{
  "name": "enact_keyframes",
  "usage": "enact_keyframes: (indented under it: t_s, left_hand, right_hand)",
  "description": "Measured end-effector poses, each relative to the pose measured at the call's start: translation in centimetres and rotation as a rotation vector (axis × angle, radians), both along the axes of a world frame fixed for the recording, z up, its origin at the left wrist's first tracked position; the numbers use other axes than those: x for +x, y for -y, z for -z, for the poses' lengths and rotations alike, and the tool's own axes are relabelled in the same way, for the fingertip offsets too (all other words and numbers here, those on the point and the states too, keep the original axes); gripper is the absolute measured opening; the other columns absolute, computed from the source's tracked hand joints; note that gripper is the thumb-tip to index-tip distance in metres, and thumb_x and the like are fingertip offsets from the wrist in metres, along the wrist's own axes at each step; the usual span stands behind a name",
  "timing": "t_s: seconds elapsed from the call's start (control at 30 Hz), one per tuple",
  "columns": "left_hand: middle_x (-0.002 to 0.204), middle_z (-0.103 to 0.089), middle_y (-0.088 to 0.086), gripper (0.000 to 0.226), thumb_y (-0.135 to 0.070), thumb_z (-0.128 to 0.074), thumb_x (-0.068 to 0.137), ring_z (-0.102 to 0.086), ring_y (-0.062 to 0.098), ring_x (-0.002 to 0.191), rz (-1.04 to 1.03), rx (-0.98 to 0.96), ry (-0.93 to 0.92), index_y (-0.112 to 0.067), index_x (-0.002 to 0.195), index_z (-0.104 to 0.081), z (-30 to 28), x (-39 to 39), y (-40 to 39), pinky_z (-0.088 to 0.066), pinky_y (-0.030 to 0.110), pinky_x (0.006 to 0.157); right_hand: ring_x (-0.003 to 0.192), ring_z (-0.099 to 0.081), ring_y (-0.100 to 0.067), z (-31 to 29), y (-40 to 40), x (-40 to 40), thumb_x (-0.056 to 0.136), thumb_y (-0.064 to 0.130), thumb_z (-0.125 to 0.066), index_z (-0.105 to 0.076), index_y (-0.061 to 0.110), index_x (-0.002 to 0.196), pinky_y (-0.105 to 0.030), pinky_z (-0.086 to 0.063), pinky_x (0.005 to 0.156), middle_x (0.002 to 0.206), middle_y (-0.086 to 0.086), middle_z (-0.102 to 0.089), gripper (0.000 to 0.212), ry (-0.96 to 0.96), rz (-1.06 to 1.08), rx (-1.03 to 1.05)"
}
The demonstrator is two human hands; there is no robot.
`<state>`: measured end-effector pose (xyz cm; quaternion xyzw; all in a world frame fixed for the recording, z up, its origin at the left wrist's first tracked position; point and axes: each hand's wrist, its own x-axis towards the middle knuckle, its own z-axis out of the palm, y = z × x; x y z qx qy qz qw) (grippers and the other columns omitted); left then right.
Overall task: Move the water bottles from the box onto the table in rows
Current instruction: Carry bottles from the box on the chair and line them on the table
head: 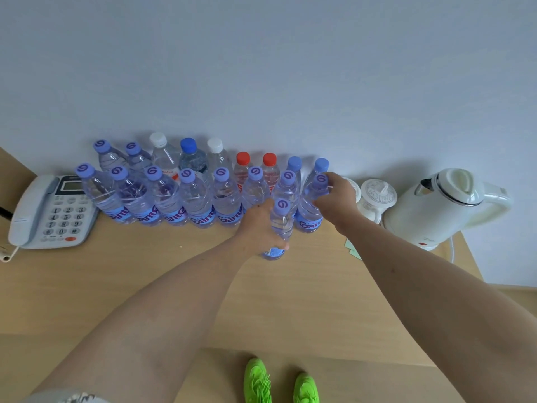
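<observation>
Two rows of water bottles stand against the wall on the wooden table [145, 280]. The back row [189, 158] has purple, white, blue and red caps. The front row [165, 199] is all purple-capped with blue labels. My left hand [258, 225] grips a purple-capped bottle [280, 225] in front of the front row, near its right end. My right hand [337, 199] holds the rightmost front-row bottle [312, 210] by its neck and shoulder. No box is in view.
A grey desk phone [49, 213] lies at the table's left. A white ceramic lidded cup [377, 199] and a white electric kettle [444, 205] stand at the right. Green paper [353, 248] peeks out under my right forearm. Green shoes [279, 382] show below the table edge.
</observation>
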<state>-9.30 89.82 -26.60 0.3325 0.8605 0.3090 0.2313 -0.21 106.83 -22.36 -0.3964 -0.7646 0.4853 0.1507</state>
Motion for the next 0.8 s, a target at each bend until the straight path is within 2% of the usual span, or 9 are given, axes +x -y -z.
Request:
enact_keyframes:
  t_s: [0.2, 0.27, 0.33, 0.4, 0.5, 0.57, 0.67, 0.73, 0.8]
  left_hand:
    - [0.115, -0.062, -0.004, 0.083, -0.031, -0.099, 0.045, -0.06, 0.019, 0.105, -0.01, 0.047, 0.032, -0.02, 0.116, -0.056, 0.0, 0.6, 0.6, -0.052, 0.039, 0.089]
    - [0.111, -0.065, -0.007, 0.078, -0.032, -0.099, 0.047, -0.062, 0.016, 0.102, -0.009, 0.067, 0.046, -0.022, 0.113, -0.059, -0.1, 0.9, 0.9, -0.052, 0.034, 0.089]
    - [0.104, -0.067, -0.014, 0.07, -0.034, -0.098, 0.05, -0.063, 0.009, 0.095, -0.025, 0.074, 0.049, -0.028, 0.108, -0.06, -0.4, 1.2, 1.4, -0.049, 0.022, 0.081]
    - [0.098, -0.067, -0.016, 0.06, -0.033, -0.096, 0.053, -0.063, 0.007, 0.09, -0.062, 0.075, 0.032, -0.03, 0.103, -0.062, -0.9, 1.5, 1.8, -0.046, 0.016, 0.074]
    - [0.097, -0.069, -0.011, 0.053, -0.03, -0.094, 0.056, -0.064, 0.011, 0.09, -0.104, 0.053, -0.026, -0.025, 0.1, -0.066, -1.1, 1.9, 2.2, -0.05, 0.025, 0.078]
    - [0.095, -0.069, -0.01, 0.05, -0.03, -0.093, 0.056, -0.064, 0.012, 0.088, -0.126, 0.037, -0.039, -0.025, 0.097, -0.067, -1.3, 2.2, 2.7, -0.052, 0.027, 0.076]
    - [0.093, -0.07, -0.009, 0.049, -0.03, -0.093, 0.054, -0.066, 0.012, 0.087, -0.183, 0.023, -0.038, -0.025, 0.096, -0.067, -1.5, 2.4, 4.2, -0.057, 0.032, 0.078]
    - [0.092, -0.071, -0.011, 0.049, -0.029, -0.093, 0.054, -0.067, 0.011, 0.087, -0.232, 0.016, -0.035, -0.025, 0.095, -0.068, -1.8, 2.4, 5.9, -0.057, 0.031, 0.078]
    - [0.093, -0.072, -0.01, 0.048, -0.029, -0.093, 0.053, -0.067, 0.011, 0.087, -0.274, 0.005, -0.032, -0.025, 0.095, -0.07, -1.9, 2.1, 7.8, -0.057, 0.032, 0.079]
  right_hand:
    - [0.091, -0.062, -0.024, -0.2, -0.1, 0.1, 0.08, -0.002, -0.056, -0.061, 0.018, 0.119, -0.033, -0.05, 0.068, 0.104, -0.006, -0.067, 0.044, 0.061, -0.024, 0.051]
    - [0.095, -0.062, -0.027, -0.5, -0.2, 0.1, 0.081, -0.001, -0.058, -0.058, 0.018, 0.124, -0.04, -0.055, 0.075, 0.105, -0.006, -0.066, 0.047, 0.107, -0.049, 0.097]
    - [0.101, -0.062, -0.029, -0.8, -0.2, 0.3, 0.08, 0.001, -0.062, -0.054, 0.019, 0.132, -0.047, -0.055, 0.085, 0.111, -0.006, -0.065, 0.055, 0.142, -0.058, 0.109]
    - [0.105, -0.06, -0.029, -1.0, -0.1, 0.7, 0.08, 0.004, -0.065, -0.048, 0.018, 0.138, -0.045, -0.054, 0.087, 0.117, -0.008, -0.061, 0.062, 0.159, -0.022, 0.129]
    - [0.108, -0.055, -0.03, -1.2, 1.2, 1.6, 0.077, 0.01, -0.067, -0.049, 0.014, 0.131, -0.034, -0.044, 0.082, 0.122, -0.012, -0.052, 0.057, 0.138, 0.106, 0.236]
    - [0.105, -0.055, -0.031, -1.1, 2.3, 2.1, 0.075, 0.007, -0.063, -0.051, 0.012, 0.123, -0.032, -0.039, 0.078, 0.121, -0.012, -0.052, 0.05, 0.115, 0.102, 0.264]
    - [0.102, -0.056, -0.034, -1.1, 3.8, 2.5, 0.075, 0.005, -0.061, -0.046, 0.008, 0.117, -0.037, -0.043, 0.077, 0.117, -0.012, -0.053, 0.044, 0.136, 0.013, 0.287]
    - [0.105, -0.054, -0.037, -1.0, 4.9, 2.4, 0.077, 0.006, -0.059, -0.045, 0.006, 0.116, -0.044, -0.046, 0.083, 0.118, -0.015, -0.051, 0.041, 0.151, 0.033, 0.324]
    - [0.108, -0.052, -0.039, -0.7, 6.3, 2.0, 0.078, 0.006, -0.057, -0.046, 0.006, 0.115, -0.045, -0.044, 0.09, 0.12, -0.017, -0.05, 0.039, 0.139, 0.088, 0.348]
